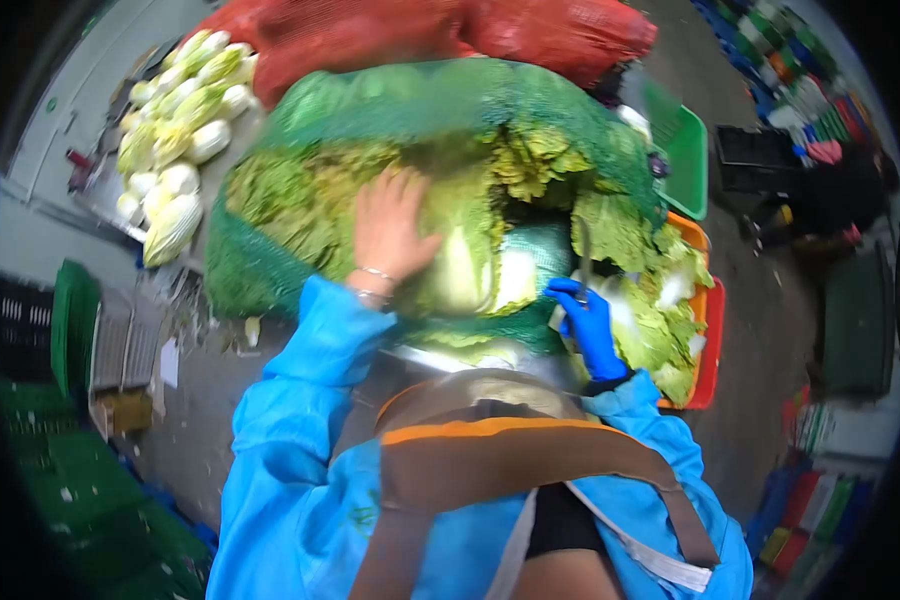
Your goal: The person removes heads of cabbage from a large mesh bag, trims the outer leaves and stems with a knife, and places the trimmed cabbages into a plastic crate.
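A big green mesh sack (300,110) full of napa cabbages lies in front of me, torn open at the near side. My bare left hand (390,225) rests flat on a cabbage (465,265) inside the sack, fingers spread. My right hand (588,322), in a blue glove, grips a knife (583,262) whose blade points up against the cut edge of the mesh. Loose cabbage leaves (660,320) hang beside that hand. I wear a blue coat and a brown apron.
A red mesh sack (420,35) lies behind the green one. Trimmed cabbages (175,150) are piled at the upper left. Orange and red crates (710,350) sit under the leaves at right, a green tray (688,150) beyond. Stacked crates line the floor edges.
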{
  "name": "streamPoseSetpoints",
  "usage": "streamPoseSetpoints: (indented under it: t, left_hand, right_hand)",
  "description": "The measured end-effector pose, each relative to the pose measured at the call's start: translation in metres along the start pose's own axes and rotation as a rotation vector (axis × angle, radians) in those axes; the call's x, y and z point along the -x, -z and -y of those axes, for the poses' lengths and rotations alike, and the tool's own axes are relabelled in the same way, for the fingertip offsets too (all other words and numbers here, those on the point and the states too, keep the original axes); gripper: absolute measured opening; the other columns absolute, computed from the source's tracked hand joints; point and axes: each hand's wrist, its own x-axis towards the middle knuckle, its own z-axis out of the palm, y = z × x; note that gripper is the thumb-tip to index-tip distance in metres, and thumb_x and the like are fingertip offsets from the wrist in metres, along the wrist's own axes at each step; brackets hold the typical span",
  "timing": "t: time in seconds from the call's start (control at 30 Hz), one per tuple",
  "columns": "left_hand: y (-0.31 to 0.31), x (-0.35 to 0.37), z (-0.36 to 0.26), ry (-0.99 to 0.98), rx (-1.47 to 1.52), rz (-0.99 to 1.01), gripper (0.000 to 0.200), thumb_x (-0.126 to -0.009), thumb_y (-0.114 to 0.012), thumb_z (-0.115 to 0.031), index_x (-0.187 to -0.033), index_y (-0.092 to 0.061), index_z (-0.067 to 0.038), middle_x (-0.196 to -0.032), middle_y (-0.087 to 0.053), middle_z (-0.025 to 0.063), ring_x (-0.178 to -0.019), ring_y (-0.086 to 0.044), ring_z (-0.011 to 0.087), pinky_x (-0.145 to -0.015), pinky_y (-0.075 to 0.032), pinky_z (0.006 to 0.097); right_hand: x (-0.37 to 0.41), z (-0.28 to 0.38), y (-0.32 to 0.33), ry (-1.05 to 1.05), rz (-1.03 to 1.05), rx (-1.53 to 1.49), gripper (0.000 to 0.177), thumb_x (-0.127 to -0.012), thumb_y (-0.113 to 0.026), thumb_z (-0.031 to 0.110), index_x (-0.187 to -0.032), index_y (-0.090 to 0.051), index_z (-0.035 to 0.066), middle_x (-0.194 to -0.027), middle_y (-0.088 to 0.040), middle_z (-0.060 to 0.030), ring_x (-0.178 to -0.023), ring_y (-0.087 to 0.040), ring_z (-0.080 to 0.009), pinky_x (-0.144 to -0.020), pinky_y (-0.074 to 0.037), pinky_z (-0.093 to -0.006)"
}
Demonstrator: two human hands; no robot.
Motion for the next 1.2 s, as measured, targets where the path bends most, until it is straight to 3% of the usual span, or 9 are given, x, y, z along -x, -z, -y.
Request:
streamPoseSetpoints:
  t: [0.2,0.33,0.43,0.5,0.73,0.8,0.9,1.03,1.2]
  left_hand:
    - [0.033,0.009,-0.001,-0.026,0.04,0.038,0.053,-0.065,-0.069,-0.02,-0.114,-0.052,-0.01,-0.129,-0.042,0.0162,-0.123,-0.035,0.0341,-0.101,-0.027,0.0448]
    - [0.022,-0.026,-0.044,-0.216,0.547,-0.01,0.039,-0.069,-0.071,-0.017,-0.104,-0.058,-0.004,-0.109,-0.056,0.015,-0.106,-0.051,0.0327,-0.091,-0.04,0.0372]
    - [-0.023,-0.062,-0.091,0.143,1.112,0.546,0.037,-0.076,-0.068,-0.019,-0.106,-0.06,-0.001,-0.101,-0.062,0.0081,-0.09,-0.058,0.0177,-0.081,-0.045,0.0283]
    - [-0.051,-0.075,-0.122,0.412,1.391,0.861,0.04,-0.078,-0.067,-0.02,-0.11,-0.057,0.001,-0.099,-0.062,0.0089,-0.084,-0.056,0.0119,-0.076,-0.045,0.0238]
    - [-0.15,-0.092,-0.173,0.567,0.831,0.638,0.088,-0.06,-0.074,-0.053,-0.111,-0.048,0.015,-0.111,-0.055,0.0243,-0.1,-0.056,0.0288,-0.084,-0.045,0.0365]
    - [-0.158,-0.093,-0.176,0.701,1.422,0.731,0.063,-0.072,-0.073,-0.032,-0.111,-0.049,0.011,-0.111,-0.057,0.0174,-0.1,-0.057,0.0267,-0.086,-0.046,0.0359]
    - [-0.185,-0.1,-0.178,1.006,1.787,0.931,0.039,-0.084,-0.061,-0.019,-0.116,-0.05,0.001,-0.111,-0.058,0.014,-0.102,-0.057,0.0267,-0.089,-0.046,0.043]
    - [-0.179,-0.095,-0.189,0.977,2.239,1.022,0.042,-0.086,-0.057,-0.03,-0.115,-0.05,-0.001,-0.112,-0.057,0.0149,-0.104,-0.055,0.0313,-0.091,-0.044,0.0461]
    - [-0.15,-0.11,-0.18,0.892,2.541,1.171,0.043,-0.089,-0.05,-0.026,-0.12,-0.045,0.003,-0.117,-0.053,0.0197,-0.11,-0.05,0.0347,-0.095,-0.039,0.0488]
  right_hand:
    - [-0.011,0.005,0.025,0.354,-0.411,0.065,0.025,-0.08,-0.061,0.006,-0.105,-0.06,0.005,-0.092,-0.063,0.0015,-0.056,-0.045,-0.0013,-0.048,-0.039,-0.0173]
    - [-0.027,0.028,0.077,0.26,-0.542,0.019,0.035,-0.08,-0.061,0.006,-0.114,-0.055,0.004,-0.1,-0.061,-0.0015,-0.066,-0.053,-0.0047,-0.052,-0.043,-0.0182]
    - [-0.055,0.027,0.091,0.414,-0.486,0.077,0.048,-0.075,-0.066,0.002,-0.121,-0.049,0.002,-0.111,-0.056,-0.007,-0.102,-0.053,-0.016,-0.083,-0.045,-0.0279]
    - [-0.075,0.026,0.096,0.561,-0.571,0.262,0.061,-0.071,-0.072,0.008,-0.125,-0.044,0.001,-0.118,-0.051,-0.0101,-0.104,-0.053,-0.019,-0.088,-0.043,-0.0307]
    - [-0.111,0.052,0.102,0.441,-0.656,0.719,0.086,-0.06,-0.078,0.031,-0.131,-0.036,0.008,-0.114,-0.05,-0.0179,-0.102,-0.053,-0.0342,-0.083,-0.045,-0.0399]
    - [-0.148,0.027,0.122,0.295,-0.573,0.723,0.081,-0.063,-0.074,0.041,-0.13,-0.039,0.01,-0.12,-0.049,-0.0185,-0.104,-0.053,-0.0342,-0.083,-0.045,-0.0406]
    - [-0.152,0.033,0.141,0.21,-0.397,0.686,0.058,-0.068,-0.071,0.039,-0.117,-0.056,0.012,-0.082,-0.065,-0.0156,-0.074,-0.063,-0.0289,-0.066,-0.049,-0.0372]
    - [-0.146,0.049,0.16,-0.039,-0.299,0.12,0.023,-0.074,-0.065,0.022,-0.083,-0.063,0.001,-0.055,-0.054,-0.0034,-0.041,-0.05,-0.011,-0.037,-0.039,-0.0256]
    - [-0.134,0.062,0.159,-0.039,-0.24,-0.11,0.017,-0.074,-0.064,0.016,-0.068,-0.055,0.002,-0.049,-0.047,-0.0027,-0.037,-0.046,-0.0114,-0.035,-0.037,-0.026]
